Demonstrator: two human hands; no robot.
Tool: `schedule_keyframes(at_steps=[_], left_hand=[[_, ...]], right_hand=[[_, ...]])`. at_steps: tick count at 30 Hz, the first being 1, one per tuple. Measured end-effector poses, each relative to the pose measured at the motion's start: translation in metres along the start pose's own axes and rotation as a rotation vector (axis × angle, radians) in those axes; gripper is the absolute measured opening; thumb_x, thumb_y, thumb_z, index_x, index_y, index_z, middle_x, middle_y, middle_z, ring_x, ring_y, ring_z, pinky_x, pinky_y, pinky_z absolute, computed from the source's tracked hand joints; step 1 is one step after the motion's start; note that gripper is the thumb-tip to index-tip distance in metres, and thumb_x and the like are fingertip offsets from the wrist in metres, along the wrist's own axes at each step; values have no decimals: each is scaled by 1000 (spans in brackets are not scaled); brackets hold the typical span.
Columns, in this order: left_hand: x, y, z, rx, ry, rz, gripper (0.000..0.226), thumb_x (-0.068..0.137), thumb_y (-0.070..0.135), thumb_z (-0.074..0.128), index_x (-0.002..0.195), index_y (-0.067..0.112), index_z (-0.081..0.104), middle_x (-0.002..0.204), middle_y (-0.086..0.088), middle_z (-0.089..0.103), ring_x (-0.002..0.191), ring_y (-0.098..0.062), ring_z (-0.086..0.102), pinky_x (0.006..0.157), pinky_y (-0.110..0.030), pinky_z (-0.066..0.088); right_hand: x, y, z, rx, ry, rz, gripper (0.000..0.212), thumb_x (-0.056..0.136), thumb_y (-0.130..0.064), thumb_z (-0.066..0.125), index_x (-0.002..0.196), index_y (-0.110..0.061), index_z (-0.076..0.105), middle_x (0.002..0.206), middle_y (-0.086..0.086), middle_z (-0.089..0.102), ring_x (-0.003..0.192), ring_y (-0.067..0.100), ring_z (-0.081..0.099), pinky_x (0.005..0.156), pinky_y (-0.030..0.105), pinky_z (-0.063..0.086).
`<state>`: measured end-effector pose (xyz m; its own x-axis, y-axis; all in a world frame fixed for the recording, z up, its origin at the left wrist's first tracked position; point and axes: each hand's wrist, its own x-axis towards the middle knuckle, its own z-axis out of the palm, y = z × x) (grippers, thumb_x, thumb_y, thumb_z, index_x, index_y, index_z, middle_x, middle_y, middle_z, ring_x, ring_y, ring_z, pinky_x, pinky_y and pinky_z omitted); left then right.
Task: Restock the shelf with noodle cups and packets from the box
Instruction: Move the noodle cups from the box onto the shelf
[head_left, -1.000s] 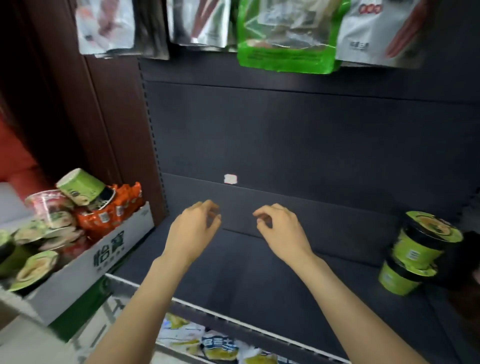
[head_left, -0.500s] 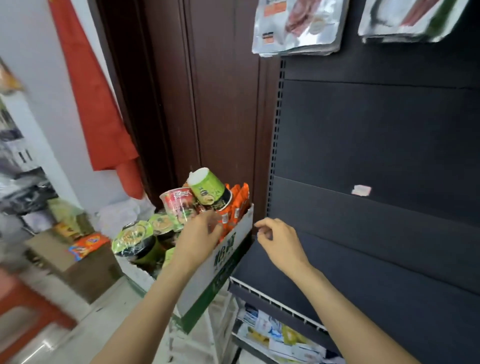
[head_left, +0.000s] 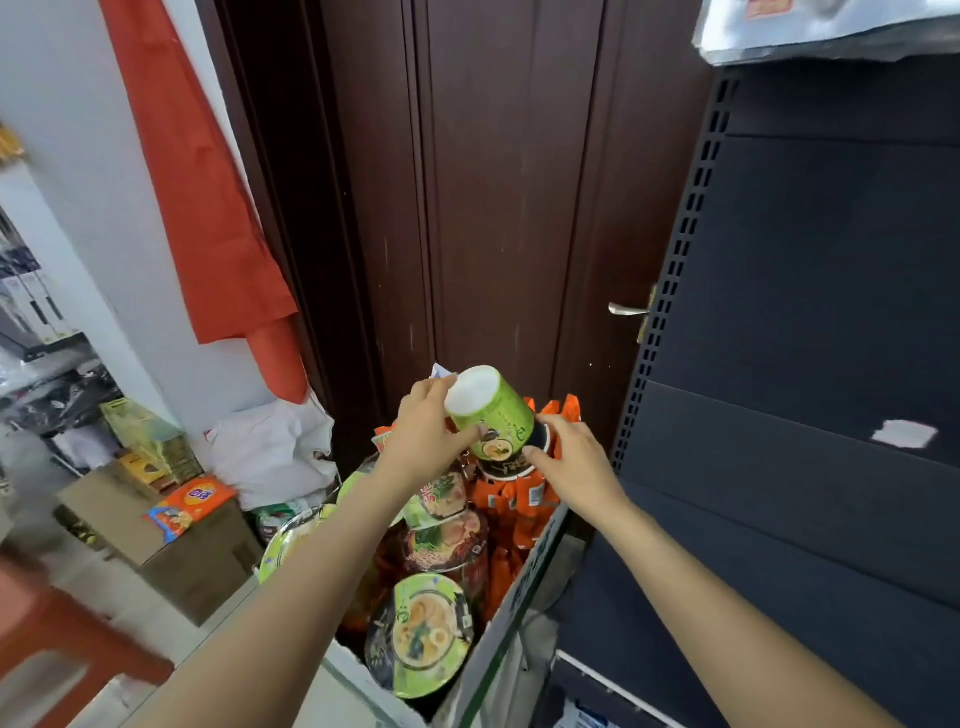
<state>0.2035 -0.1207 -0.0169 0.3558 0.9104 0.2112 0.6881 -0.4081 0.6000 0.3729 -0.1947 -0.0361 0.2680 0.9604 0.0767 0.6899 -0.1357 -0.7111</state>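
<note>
cup (head_left: 491, 415) tilted atop box (head_left: 511, 618) pile | left hand (head_left: 423, 434) grips base end, right hand (head_left: 571, 465) pinches lid end | likely light, crushable; hold sidewall | shelf (head_left: 810, 519) right

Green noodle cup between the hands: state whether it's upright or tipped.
Tipped: the green noodle cup lies slanted, white base up-left, dark lid end down-right.

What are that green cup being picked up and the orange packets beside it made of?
The green cup looks like matte printed paper, with a plain white base; paper or foam, hard to tell. The orange packets look like glossy plastic film: they crinkle and catch light.
</note>
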Motion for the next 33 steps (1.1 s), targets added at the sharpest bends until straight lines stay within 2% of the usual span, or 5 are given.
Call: schedule_keyframes(at_steps=[7,16,24,29,33], left_hand=[[37,-12,-10,-76,-235,94,82,80,44,69,145,14,30,149,-5,35,136,-23,31,108,-34,29],[38,-34,-13,-149,-166,240,82,73,41,76,142,18,37,130,-7,44,121,-22,44,104,-34,36],[29,-36,-36,-303,-208,412,76,73,38,77,140,23,42,130,6,46,118,-8,44,93,-14,30],[27,-49,-43,-416,-367,321,84,73,34,79,143,21,35,138,4,47,124,-11,46,101,-25,39],[28,-72,-43,-302,-416,235,80,75,30,78,141,13,37,139,-1,46,129,-18,45,93,-14,32]], right_hand=[[17,-4,17,25,10,138,54,90,-39,57,139,-22,42,137,6,50,126,24,46,98,34,38],[5,-26,38,287,179,228,44,86,-31,65,127,-17,56,126,2,59,119,16,53,95,27,41],[-12,-50,38,185,244,58,91,66,-32,83,141,-34,32,147,-9,34,140,13,24,112,42,29],[-16,-59,44,70,290,86,89,62,-33,85,137,-33,39,143,-8,38,135,15,30,108,38,32],[-17,-58,50,11,319,146,90,63,-37,83,140,-31,36,134,-5,42,127,16,33,104,34,32]])
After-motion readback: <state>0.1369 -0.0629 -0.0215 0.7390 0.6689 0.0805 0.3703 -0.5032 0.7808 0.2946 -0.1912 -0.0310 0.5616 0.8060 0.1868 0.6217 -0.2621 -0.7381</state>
